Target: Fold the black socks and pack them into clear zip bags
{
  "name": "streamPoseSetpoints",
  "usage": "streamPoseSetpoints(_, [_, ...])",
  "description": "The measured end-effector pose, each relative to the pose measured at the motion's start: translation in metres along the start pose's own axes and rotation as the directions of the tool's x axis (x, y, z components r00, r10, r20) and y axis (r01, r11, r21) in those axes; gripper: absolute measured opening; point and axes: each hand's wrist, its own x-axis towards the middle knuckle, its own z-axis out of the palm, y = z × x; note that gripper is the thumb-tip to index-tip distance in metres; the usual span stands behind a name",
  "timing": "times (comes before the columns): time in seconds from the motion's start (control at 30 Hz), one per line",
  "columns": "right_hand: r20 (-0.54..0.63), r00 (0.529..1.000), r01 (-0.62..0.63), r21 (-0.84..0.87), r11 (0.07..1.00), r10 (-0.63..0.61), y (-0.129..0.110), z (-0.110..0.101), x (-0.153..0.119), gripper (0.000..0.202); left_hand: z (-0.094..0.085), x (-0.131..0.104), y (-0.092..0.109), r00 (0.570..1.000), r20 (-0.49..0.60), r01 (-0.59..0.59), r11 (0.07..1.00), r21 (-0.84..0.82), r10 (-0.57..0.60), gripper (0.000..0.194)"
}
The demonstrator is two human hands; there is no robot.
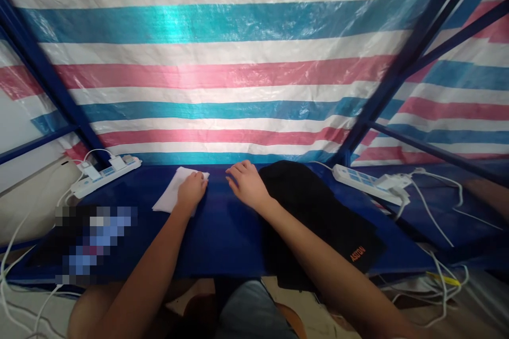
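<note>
My left hand (192,188) rests on the right side of a folded white cloth (170,190), its fingers curled at the cloth's far right corner. The cloth lies flat and looks thick, perhaps in several layers. To the right, my right hand (247,184) is held over the blue tabletop (222,238) with its fingers apart and bent a little, holding nothing. Close beside that hand lies a black cloth item (314,196) with orange lettering near its lower right end. My right forearm passes over part of it.
White power strips stand at the table's left (107,176) and right (368,183), with plugs and loose white cables. A blurred-out dark object (43,243) lies at the left. Blue metal posts and a striped plastic sheet (222,74) close off the back.
</note>
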Motion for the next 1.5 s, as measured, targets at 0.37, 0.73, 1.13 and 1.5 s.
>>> streamPoseSetpoints(0.37, [0.211, 0.975, -0.021, -0.197, 0.980, 0.064, 0.090, -0.021, -0.103, 0.050, -0.002, 0.000, -0.027, 0.991, -0.080, 0.116, 0.981, 0.157, -0.104, 0.040])
streamPoseSetpoints(0.73, [-0.130, 0.973, -0.222, -0.283, 0.933, 0.192, 0.094, -0.061, -0.139, 0.054, 0.007, 0.013, -0.048, 0.971, -0.120, 0.223, 0.966, 0.132, -0.208, 0.044])
streamPoseSetpoints(1.13, [-0.199, 0.904, -0.411, -0.163, 0.897, 0.378, 0.067, -0.089, -0.102, 0.042, -0.017, 0.000, -0.020, 0.950, -0.172, 0.259, 0.965, -0.037, -0.261, 0.043])
streamPoseSetpoints(1.5, [0.392, 0.886, 0.096, 0.363, 0.927, -0.246, -0.080, -0.075, -0.140, 0.052, -0.082, -0.144, 0.011, 0.889, -0.134, -0.454, 0.807, -0.378, 0.437, 0.026])
